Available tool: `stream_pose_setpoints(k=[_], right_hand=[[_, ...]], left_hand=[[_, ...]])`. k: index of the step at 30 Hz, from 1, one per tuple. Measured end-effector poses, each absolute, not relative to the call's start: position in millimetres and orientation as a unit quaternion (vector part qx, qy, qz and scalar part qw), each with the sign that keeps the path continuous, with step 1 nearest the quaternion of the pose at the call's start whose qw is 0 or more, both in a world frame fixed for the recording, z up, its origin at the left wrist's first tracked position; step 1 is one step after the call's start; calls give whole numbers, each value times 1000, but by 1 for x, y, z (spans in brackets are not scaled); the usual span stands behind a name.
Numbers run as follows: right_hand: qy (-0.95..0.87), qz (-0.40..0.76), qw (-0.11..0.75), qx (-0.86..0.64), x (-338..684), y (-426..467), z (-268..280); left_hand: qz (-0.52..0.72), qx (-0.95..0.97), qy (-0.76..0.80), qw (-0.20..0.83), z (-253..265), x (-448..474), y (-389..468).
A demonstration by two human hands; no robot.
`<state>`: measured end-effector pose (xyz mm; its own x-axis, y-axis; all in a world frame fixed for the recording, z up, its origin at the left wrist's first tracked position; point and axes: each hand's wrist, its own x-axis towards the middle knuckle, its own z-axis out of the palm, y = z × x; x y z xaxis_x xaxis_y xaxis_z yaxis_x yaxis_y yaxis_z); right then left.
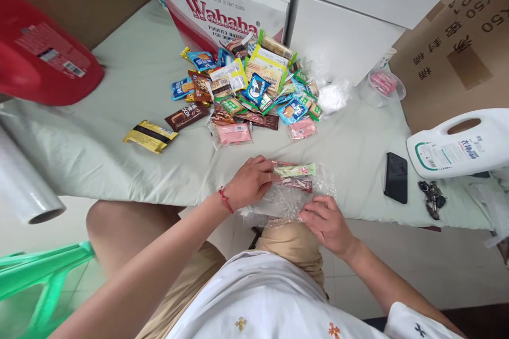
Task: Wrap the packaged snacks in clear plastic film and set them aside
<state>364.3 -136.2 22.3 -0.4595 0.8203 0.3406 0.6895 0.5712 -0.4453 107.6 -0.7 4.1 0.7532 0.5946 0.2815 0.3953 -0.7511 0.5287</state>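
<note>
Below centre, your left hand (254,180) closes on the bag (274,204), likely steadying its packets (296,170); your right hand (324,222) pinches its edge, likely for tension.

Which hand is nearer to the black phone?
Right. The right hand is to the left of the black phone, somewhat closer to the body; the left hand is farther left.

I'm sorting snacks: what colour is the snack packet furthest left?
The packet is yellow, black-striped; clearest in the head view.
</note>
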Motion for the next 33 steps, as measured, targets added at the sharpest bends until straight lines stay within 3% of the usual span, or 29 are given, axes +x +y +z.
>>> stream_pose_setpoints(k=[4, 12, 19, 23, 26, 30, 33], right_hand=[[-767, 298, 294, -487, 374, -85, 50], [-692, 256, 246, -629, 373, -10, 15], [-699, 249, 243, -624, 370, -17, 14], [-681, 324, 245, -609, 380, -10, 16], [-651, 372, 250, -613, 394, -3, 20], [-666, 371, 255, -595, 405, 4, 30], [-670, 400, 252, -572, 403, 5, 33]], left_hand=[[199, 899, 274, 278, 9, 108, 4], [271, 791, 332, 436, 22, 81, 5], [319, 780, 463, 276, 12, 103, -25], [299, 661, 646, 238, -2, 116, -10], [282, 639, 695, 170, -7, 107, -4], [383, 641, 663, 55, 4, 93, -23], [407, 756, 512, 19, 23, 105, -41]])
